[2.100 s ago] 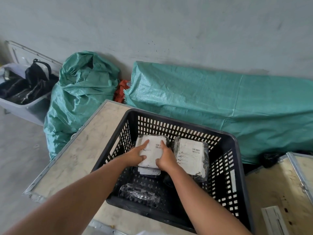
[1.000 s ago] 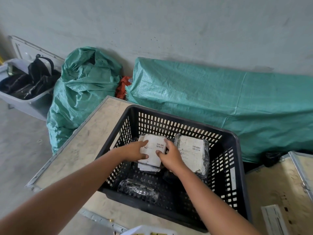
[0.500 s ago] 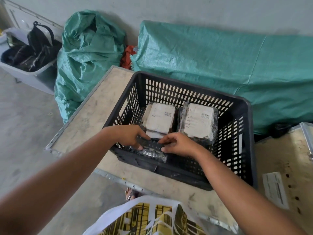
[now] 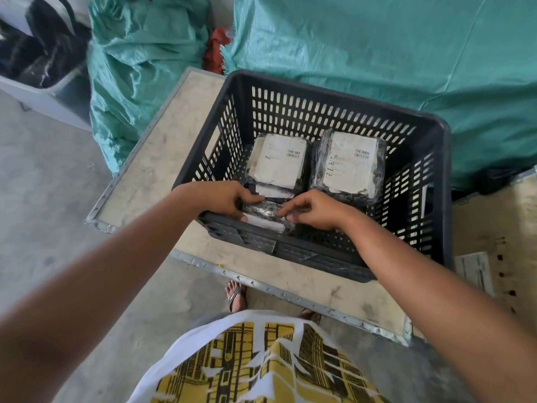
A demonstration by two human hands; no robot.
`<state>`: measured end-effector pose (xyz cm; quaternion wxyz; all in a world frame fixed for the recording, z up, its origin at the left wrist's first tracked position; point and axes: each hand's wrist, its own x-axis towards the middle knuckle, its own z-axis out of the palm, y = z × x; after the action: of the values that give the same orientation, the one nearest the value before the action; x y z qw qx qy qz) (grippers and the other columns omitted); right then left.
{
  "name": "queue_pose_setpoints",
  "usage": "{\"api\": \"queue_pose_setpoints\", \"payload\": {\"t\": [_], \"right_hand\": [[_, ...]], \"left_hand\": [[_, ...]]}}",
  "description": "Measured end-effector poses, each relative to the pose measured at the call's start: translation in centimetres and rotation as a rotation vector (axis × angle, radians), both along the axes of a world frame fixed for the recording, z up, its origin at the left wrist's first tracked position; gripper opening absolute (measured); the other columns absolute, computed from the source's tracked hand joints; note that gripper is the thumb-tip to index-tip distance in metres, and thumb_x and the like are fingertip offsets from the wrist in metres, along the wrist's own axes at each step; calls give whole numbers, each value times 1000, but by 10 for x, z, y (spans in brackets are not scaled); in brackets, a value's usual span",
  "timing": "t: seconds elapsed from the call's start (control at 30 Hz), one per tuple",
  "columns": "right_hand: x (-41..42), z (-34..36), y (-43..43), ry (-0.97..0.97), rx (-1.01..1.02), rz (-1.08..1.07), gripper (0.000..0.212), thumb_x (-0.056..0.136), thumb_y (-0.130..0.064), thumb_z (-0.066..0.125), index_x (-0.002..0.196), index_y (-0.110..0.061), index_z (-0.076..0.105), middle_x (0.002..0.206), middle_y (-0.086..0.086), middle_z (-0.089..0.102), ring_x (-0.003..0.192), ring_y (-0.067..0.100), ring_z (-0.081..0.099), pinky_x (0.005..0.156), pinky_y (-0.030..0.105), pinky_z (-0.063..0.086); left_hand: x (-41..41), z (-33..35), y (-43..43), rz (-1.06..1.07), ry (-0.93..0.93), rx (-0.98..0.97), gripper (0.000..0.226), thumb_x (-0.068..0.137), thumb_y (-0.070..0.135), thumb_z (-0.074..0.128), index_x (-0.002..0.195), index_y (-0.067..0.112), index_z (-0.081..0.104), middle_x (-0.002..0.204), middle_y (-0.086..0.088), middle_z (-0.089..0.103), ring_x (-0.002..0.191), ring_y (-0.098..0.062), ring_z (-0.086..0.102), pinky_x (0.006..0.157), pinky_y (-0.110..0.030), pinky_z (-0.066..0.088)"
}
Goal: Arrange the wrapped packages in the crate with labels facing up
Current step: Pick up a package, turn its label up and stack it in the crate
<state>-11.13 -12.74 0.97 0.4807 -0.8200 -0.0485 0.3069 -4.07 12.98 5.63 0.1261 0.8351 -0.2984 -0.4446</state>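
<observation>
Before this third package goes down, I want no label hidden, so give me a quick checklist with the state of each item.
1. Both hands grip it: left hand and right hand hold the small wrapped package: ok.
2. Its label up: only a white strip shows at its near edge: cannot tell.
3. Rear left package label up: ok.
4. Rear right package label up: ok.
5. Free floor at the front of the black crate: ok.

Wooden panel w/ metal edging (image 4: 162, 158) carries the black crate (image 4: 436, 228), which sits toward its far-right part. Second panel (image 4: 511, 216) just right of crate, w/ a paper slip (image 4: 476, 274) lying on it.
</observation>
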Motion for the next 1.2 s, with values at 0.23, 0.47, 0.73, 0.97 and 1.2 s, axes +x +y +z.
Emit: {"api": "queue_pose_setpoints", "payload": {"t": [0.23,0.47,0.73,0.97,1.2], "right_hand": [[5,2,11,-83,-77,61,35,72,-25,94,102,-36,81,87,-42,68,80,-20,61,67,6,44],[10,15,-3,-217,-68,-119,28,83,-28,85,100,-49,78,108,-29,71,103,-15,60,95,27,48],[14,78,-27,-297,196,-399,31,79,-46,79,109,-41,79,107,12,75,94,36,69,85,51,57],[40,146,-42,-372,378,-356,27,85,-37,75,112,-34,79,108,1,76,97,18,68,92,33,57],[51,142,-27,-535,360,-379,62,80,-52,82,139,-47,60,145,-23,57,135,2,53,112,38,44]], "left_hand": [[-2,-3,-2,41,-13,19,79,94,23,71,158,35,27,163,0,35,146,-23,36,116,-34,27],[1,-2,0,254,-114,-297,55,95,12,69,144,30,55,153,0,50,136,-14,48,113,-30,36],[-10,24,0,469,-265,-741,63,94,6,68,126,59,59,169,3,18,151,-15,28,118,-35,35],[-7,78,-4,461,-163,-1098,57,93,0,65,139,34,60,130,16,61,124,-6,57,103,-22,49],[30,70,-7,628,-109,-1058,55,100,5,59,144,39,55,145,-3,60,138,-19,51,117,-44,38]]}}
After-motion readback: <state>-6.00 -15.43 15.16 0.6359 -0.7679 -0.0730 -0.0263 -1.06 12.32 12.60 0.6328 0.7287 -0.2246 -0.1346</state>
